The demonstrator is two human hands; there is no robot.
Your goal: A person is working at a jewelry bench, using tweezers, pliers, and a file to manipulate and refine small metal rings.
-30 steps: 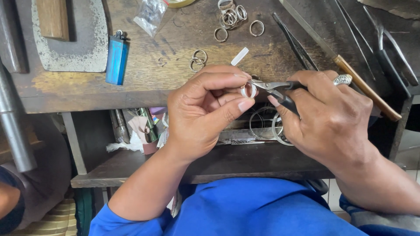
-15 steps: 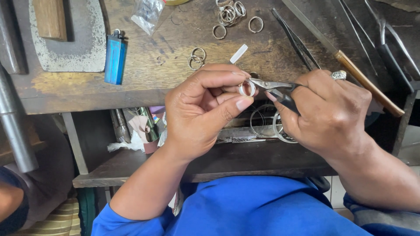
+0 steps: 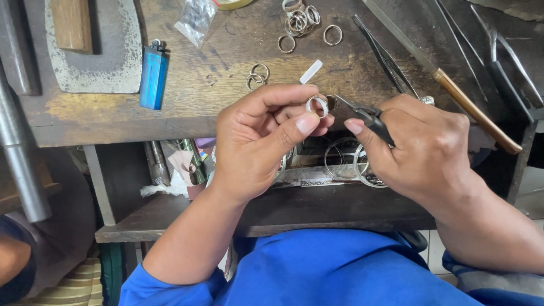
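The left hand (image 3: pixel 258 150) pinches a silver ring (image 3: pixel 317 106) between thumb and fingers, just off the front edge of the worktop (image 3: pixel 226 96). The ring's opening faces roughly up toward the camera. The right hand (image 3: pixel 422 150) is closed around pliers (image 3: pixel 362 113), whose long axis runs left and slightly up, with the tips at the ring's right side. Loose rings (image 3: pixel 299 22) lie farther back on the worktop, and a blue lighter (image 3: pixel 153 75) lies to the left.
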